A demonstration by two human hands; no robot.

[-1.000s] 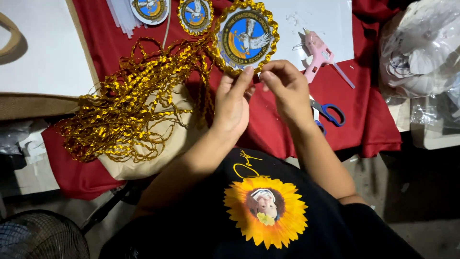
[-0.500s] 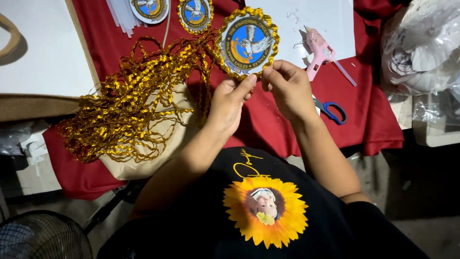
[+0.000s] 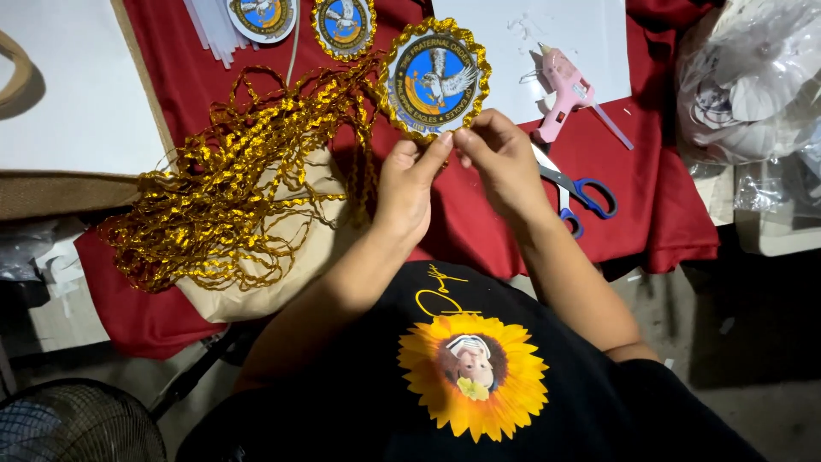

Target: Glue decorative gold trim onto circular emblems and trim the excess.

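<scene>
Hands meeting at the lower rim of a round blue medallion (image 3: 434, 79), seen from the head camera. Left hand (image 3: 406, 184) has its fingers drawn together, thumb and forefinger pinching the gold ruffled trim at the medallion's bottom edge; right hand (image 3: 500, 158) pinches the same edge just beside it, fingers curled and close, so that the two sets of fingertips almost touch. Medallion is held tilted above the red cloth (image 3: 658, 197) that covers the tabletop, its blue face with a bird emblem turned up toward the camera and its whole rim ringed in gold trim. From its left side the trim runs off into a loose tangled heap of gold ribbon (image 3: 222, 192), which lies partly on the red cloth and partly on a tan bag (image 3: 282, 274) at the tabletop's near edge. Just right of the right hand lie blue-handled scissors (image 3: 577, 192), partly hidden by the wrist, and beyond them a pink glue gun (image 3: 560, 90) resting on a white sheet (image 3: 530, 34). Two further round medallions, one gold-rimmed (image 3: 344, 21) and one white-rimmed (image 3: 261, 13), lie at the far edge of the cloth, near a bundle of white strips (image 3: 214, 34). A white board (image 3: 73, 94) lies at far left, clear plastic bags (image 3: 753, 77) at far right, and a fan grille (image 3: 77, 423) stands on the floor below.
</scene>
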